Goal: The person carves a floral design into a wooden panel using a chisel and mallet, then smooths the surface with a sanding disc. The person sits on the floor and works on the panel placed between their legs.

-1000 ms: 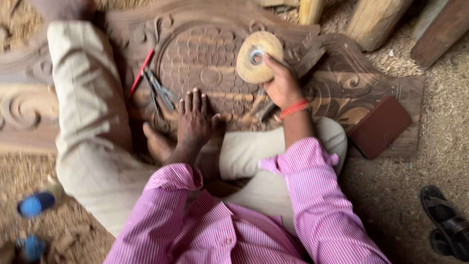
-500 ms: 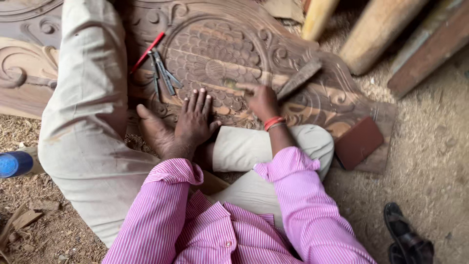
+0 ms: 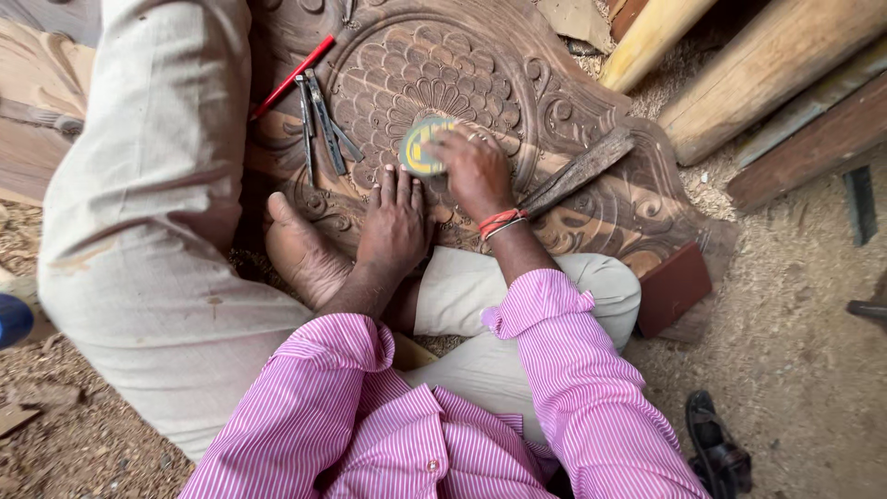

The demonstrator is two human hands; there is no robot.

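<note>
Here, the right hand (image 3: 476, 171) is pressing its curled fingers down on a round green and yellow disc (image 3: 418, 146), which is lying on the dark carved wooden panel (image 3: 480, 69). The left hand (image 3: 395, 226) is lying flat and open on the same panel, at seven o'clock from the disc, holding nothing. At ten o'clock from the disc, thin metal carving tools (image 3: 319, 115) and a red pencil (image 3: 294, 76) are resting on the carving. At three o'clock a dark wooden stick (image 3: 577, 171) is lying, and a bare foot (image 3: 300, 249) is touching the panel beside the left hand.
</note>
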